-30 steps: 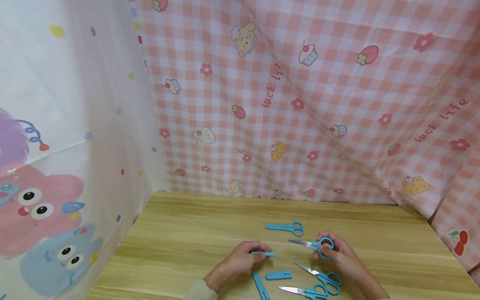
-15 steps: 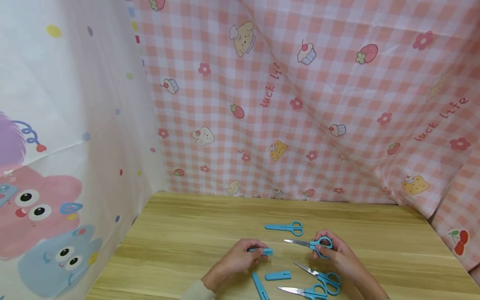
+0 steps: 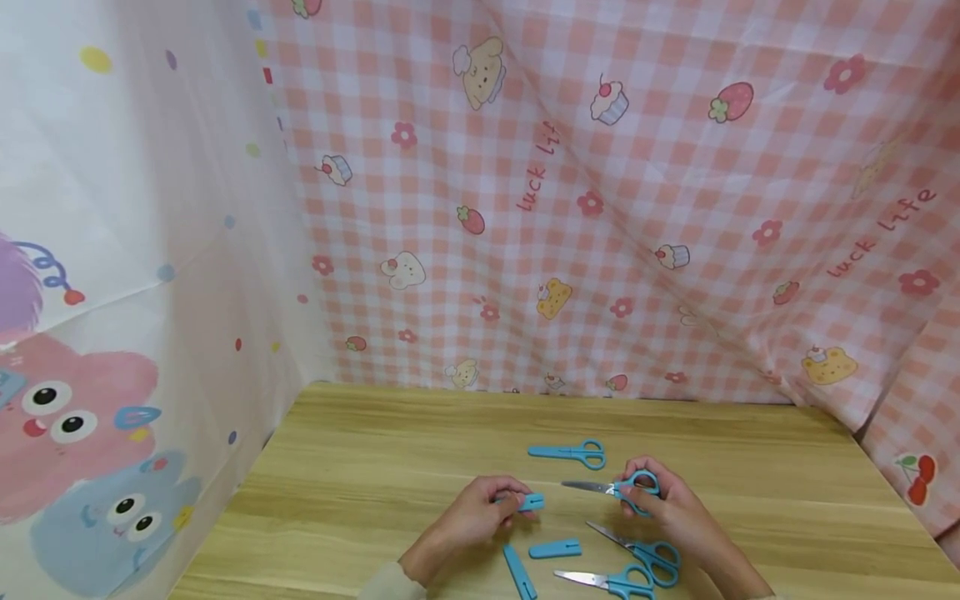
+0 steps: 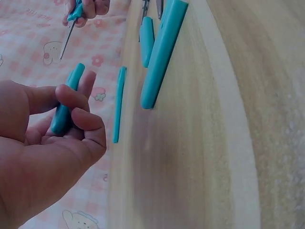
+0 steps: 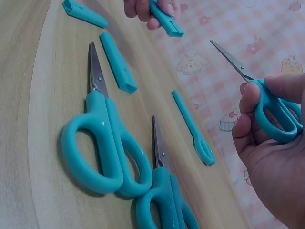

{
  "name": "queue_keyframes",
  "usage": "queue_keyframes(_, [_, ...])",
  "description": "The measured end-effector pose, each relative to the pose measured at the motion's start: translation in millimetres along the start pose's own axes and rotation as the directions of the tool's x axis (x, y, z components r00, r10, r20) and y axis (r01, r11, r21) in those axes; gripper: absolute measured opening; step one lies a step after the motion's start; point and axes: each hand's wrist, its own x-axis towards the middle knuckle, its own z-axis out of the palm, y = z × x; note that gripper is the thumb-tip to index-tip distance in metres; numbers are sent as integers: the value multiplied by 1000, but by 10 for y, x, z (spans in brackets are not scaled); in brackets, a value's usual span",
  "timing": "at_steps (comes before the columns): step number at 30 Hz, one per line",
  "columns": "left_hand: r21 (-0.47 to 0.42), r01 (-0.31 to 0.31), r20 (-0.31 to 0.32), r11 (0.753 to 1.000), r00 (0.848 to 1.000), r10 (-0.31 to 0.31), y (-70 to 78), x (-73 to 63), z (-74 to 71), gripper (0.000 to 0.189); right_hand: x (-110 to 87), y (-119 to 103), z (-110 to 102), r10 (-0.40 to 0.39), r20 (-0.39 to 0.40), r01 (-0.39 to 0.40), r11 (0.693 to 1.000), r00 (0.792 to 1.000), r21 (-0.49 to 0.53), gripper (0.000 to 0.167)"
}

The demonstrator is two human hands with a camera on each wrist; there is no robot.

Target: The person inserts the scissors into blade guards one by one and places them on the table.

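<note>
My left hand (image 3: 478, 512) pinches a blue scissors sheath (image 4: 75, 78) between thumb and fingers, its slotted mouth pointing right. Facing it from the right, my right hand (image 3: 675, 507) holds a pair of blue-handled scissors (image 5: 271, 107) by the finger loops. The bare blades (image 3: 587, 486) are closed and point left, with a small gap between their tip and the sheath. Both hands are raised over the wooden table. Behind them lies a sheathed pair of scissors (image 3: 558, 452), handles to the right.
Two loose blue sheaths, one crosswise (image 3: 555, 548) and one slanted (image 3: 519, 572), lie in front of my left hand on the table (image 3: 360, 467). Two unsheathed scissors, one farther (image 3: 658, 563) and one nearer (image 3: 624, 581), overlap at the handles. A checked cloth (image 3: 450, 317) hangs behind.
The left hand has turned the sheath, so its slotted face now shows. The right hand has brought the scissors slightly left, narrowing the gap. The head view has shifted a little.
</note>
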Motion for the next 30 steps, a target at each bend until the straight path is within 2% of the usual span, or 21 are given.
queue_keyframes(5, [-6, -23, -8, 1000, 1000, 23, 32, -11, -19, 17, -4, -15, 17, -15, 2, 15, 1000, 1000, -6, 29])
queue_keyframes(13, [9, -62, -21, 998, 998, 63, 70, -14, -44, 18, -23, -60, 38, -71, 47, 71, 997, 996, 15, 28])
queue_keyframes(30, [41, -100, -81, 994, 991, 103, 153, -39, -71, 15, -40, -135, 88, -140, 75, 137, 989, 987, 50, 25])
